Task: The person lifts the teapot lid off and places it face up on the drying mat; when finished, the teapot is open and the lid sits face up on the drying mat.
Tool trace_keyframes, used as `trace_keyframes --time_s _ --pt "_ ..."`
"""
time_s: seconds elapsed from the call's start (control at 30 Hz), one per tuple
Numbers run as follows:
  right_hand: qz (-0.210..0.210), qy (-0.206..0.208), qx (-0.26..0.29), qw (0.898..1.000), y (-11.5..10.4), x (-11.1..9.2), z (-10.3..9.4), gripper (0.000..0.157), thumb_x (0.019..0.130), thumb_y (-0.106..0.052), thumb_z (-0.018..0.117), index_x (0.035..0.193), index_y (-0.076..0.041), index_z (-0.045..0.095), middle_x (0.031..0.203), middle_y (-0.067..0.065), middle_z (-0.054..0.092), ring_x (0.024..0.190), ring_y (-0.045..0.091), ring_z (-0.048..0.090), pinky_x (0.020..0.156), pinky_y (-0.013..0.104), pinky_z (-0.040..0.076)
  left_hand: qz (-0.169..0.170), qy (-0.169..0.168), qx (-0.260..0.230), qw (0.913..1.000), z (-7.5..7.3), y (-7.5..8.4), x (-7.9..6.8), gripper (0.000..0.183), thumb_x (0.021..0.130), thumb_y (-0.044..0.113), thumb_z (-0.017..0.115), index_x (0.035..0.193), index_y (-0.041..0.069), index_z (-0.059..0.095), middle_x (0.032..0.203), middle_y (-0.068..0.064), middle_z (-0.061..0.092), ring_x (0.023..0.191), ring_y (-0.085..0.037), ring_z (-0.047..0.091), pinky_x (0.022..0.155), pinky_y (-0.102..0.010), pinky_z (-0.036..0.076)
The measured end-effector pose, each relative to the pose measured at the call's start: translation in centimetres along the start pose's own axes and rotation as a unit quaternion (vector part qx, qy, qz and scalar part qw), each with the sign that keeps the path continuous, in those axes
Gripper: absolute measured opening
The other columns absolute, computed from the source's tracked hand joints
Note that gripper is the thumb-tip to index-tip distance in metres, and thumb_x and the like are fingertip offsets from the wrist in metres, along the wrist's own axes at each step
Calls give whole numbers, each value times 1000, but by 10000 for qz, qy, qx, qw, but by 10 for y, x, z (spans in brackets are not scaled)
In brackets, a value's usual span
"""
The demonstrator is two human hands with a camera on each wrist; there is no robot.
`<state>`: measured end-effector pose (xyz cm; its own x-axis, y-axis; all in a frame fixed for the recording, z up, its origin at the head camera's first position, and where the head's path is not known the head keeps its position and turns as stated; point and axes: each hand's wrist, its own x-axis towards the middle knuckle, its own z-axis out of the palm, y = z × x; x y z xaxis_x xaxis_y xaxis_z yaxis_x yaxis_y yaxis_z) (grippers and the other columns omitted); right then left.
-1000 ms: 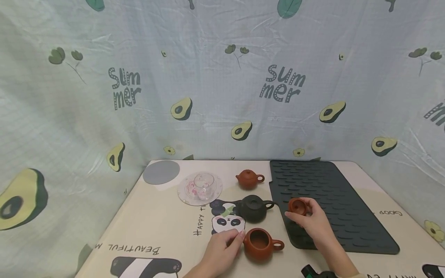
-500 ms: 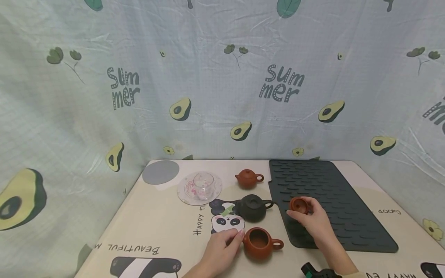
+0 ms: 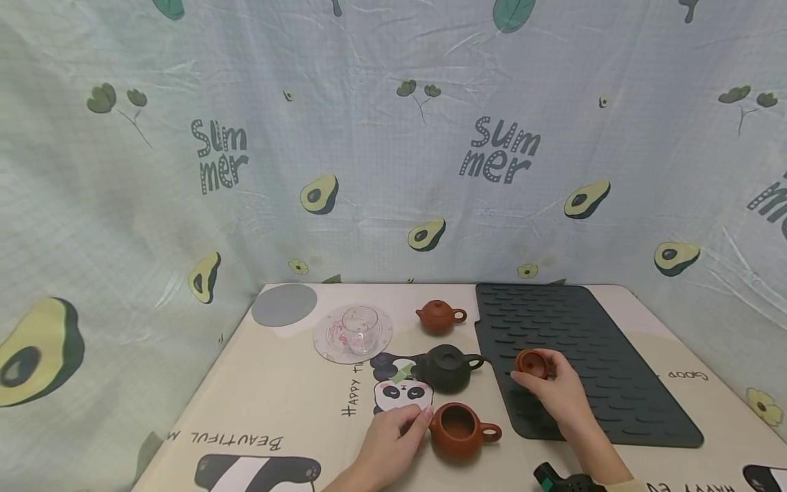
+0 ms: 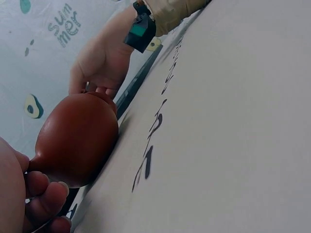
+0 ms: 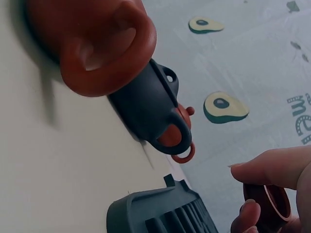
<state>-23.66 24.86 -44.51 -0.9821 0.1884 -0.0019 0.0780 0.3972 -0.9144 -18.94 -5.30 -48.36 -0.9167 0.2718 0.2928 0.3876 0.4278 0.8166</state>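
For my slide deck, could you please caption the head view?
Left hand grips an open teapot; right hand holds a small hollow reddish-brown piece.

A tabletop corner with a homely, tea-nook look; the room beyond cannot be told. Past the left fingers (image 3: 409, 412) and right fingers (image 3: 555, 360), a pale grey-blue cloth curtain (image 3: 369, 150), printed with green avocados (image 3: 320, 194) and "summer", screens the far side and both ends. Under them spreads a cream-topped table (image 3: 295, 389) with panda prints. Just beyond the left fingers stands a round black teapot (image 3: 447, 369); farther, a small reddish-brown teapot (image 3: 438, 318).
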Motion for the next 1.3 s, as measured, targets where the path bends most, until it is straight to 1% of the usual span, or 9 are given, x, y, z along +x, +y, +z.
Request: trace_keyframes --time_s 0.27,0.4,0.57,0.7,0.77,0.93,1.0,1.1,1.3 --pt "-54 190 -426 9989 6 5 -5 79 90 -34 81 152 -6 42 141 23 51 109 31 55 78 33 50 -26 -20 -9 10000 0 0 0 40 107 35 56 68 24 58 59 15 47 61 -1 47 58 -20 34" --pt "-63 224 -448 9987 8 8 -11 87 88 -41 82 155 -7 39 145 23 49 115 32 56 77 30 50 -27 -9 -19 10000 -1 0 0 40 107 34 56 69 24 58 59 15 47 61 -2 48 58 -20 34" --pt "-66 365 -452 9983 10 9 -22 89 88 -42 82 156 -6 36 147 22 44 118 32 53 77 26 48 -62 -24 -16 10000 -2 1 0 39 107 35 55 69 23 58 60 14 48 62 -2 48 59 -21 35" --pt "-20 585 -372 9976 10 11 -28 91 88 -37 83 154 -2 32 149 27 40 119 34 52 77 26 47 -127 -64 -33 9999 -2 2 1 39 107 36 55 70 22 60 60 14 48 63 -2 49 59 -22 36" --pt "18 702 -298 9971 11 12 -31 89 88 -33 83 154 0 31 149 29 39 120 36 50 79 30 48 -128 -72 -28 9999 -2 1 1 39 107 36 55 70 22 60 60 14 49 63 -2 49 59 -22 36" --pt "89 946 -220 9952 14 15 -33 84 90 -26 80 153 2 31 148 31 38 125 42 47 90 48 46 -76 -70 -57 9999 -3 1 1 40 107 36 55 70 22 60 60 14 50 63 -2 50 59 -21 36" --pt "84 1032 -275 9942 16 16 -34 83 90 -25 80 152 2 32 147 31 39 124 42 47 90 51 45 -65 -68 -64 9999 -2 1 1 40 107 36 55 70 21 61 60 14 50 63 -2 50 59 -21 36" --pt "4 1213 -525 9912 21 17 -37 80 90 -27 81 150 2 36 142 29 43 116 40 52 84 47 46 -82 -82 -70 9999 -2 0 1 40 107 38 54 71 21 61 60 14 51 63 -2 51 60 -21 37" --pt "-269 1694 -1173 9782 33 19 -48 75 89 -33 81 146 0 44 130 23 52 100 35 58 76 45 41 -82 -75 -92 9999 -1 0 1 40 107 38 55 71 21 62 61 14 51 64 -3 51 60 -22 38"
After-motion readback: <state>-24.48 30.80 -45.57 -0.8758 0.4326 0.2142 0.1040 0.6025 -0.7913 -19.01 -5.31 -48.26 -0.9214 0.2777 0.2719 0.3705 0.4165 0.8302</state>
